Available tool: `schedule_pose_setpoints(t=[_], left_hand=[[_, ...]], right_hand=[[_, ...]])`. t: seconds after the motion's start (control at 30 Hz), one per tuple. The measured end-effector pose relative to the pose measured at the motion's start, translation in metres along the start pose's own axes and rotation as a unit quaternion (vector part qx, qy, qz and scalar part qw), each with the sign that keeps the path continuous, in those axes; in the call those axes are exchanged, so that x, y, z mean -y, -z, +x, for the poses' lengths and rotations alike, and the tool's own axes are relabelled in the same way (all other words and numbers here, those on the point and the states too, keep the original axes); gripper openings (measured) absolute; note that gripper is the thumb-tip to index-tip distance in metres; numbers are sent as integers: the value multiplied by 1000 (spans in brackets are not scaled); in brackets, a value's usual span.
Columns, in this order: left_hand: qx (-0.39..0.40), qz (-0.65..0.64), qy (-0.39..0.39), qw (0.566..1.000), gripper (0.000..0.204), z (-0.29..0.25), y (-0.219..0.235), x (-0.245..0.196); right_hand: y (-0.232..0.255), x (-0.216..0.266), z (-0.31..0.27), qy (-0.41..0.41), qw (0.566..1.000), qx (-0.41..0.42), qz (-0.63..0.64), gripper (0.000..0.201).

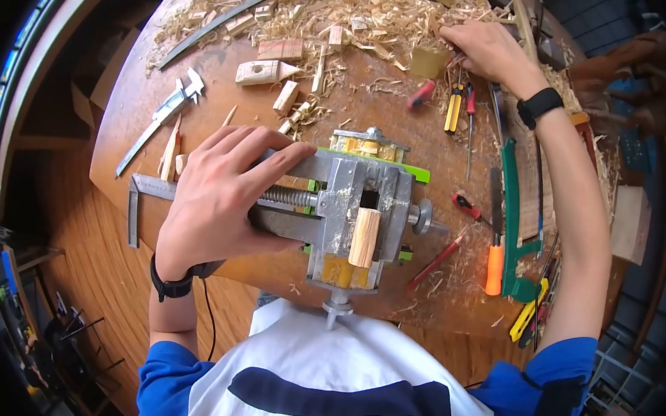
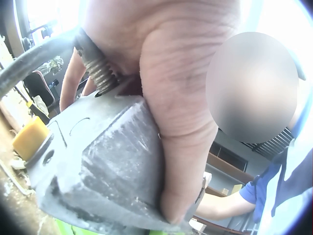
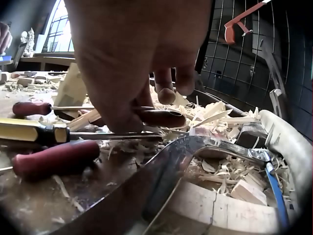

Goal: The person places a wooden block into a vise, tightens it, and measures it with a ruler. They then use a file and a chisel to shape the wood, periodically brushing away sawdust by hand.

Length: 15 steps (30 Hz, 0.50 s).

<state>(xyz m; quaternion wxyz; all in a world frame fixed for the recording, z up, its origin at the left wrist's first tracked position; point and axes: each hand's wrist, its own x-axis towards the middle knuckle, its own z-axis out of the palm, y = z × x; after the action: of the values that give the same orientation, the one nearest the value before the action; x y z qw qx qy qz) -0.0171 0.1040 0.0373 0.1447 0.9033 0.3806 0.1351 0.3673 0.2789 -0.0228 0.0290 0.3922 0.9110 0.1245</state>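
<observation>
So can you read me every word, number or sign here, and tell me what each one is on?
There are none I can read.
Sliding measuring tool: any marks are too small to read.
Metal ruler by the left hand: fine marks, too small to read.
Shirt: a dark stripe, no letters that I can see.

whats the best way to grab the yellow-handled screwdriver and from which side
Likely best: its thick yellow handle, from above on the near side. The handle points that way, the thin shaft away, and red-handled tools lie on both flanks.
</observation>
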Motion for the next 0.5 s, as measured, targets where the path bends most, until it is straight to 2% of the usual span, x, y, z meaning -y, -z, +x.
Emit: schedule_pose_setpoints(t=[0.07,0.17,0.37,0.5], left_hand=[[-2,0,0,1000,91,0,-1,1],[-1,1,0,1000,92,0,0,0],[-8,4,1,1000,90,-2,-1,0],[-17,9,-2,1000,89,-2,-2,-1]], right_hand=[[-2,-1,-6,28,1000,-1,5,34],[9,4,-10,82,996,17,-7,23],[16,21,-19,80,997,16,-12,25],[19,23,-24,92,995,-27,-40,24]])
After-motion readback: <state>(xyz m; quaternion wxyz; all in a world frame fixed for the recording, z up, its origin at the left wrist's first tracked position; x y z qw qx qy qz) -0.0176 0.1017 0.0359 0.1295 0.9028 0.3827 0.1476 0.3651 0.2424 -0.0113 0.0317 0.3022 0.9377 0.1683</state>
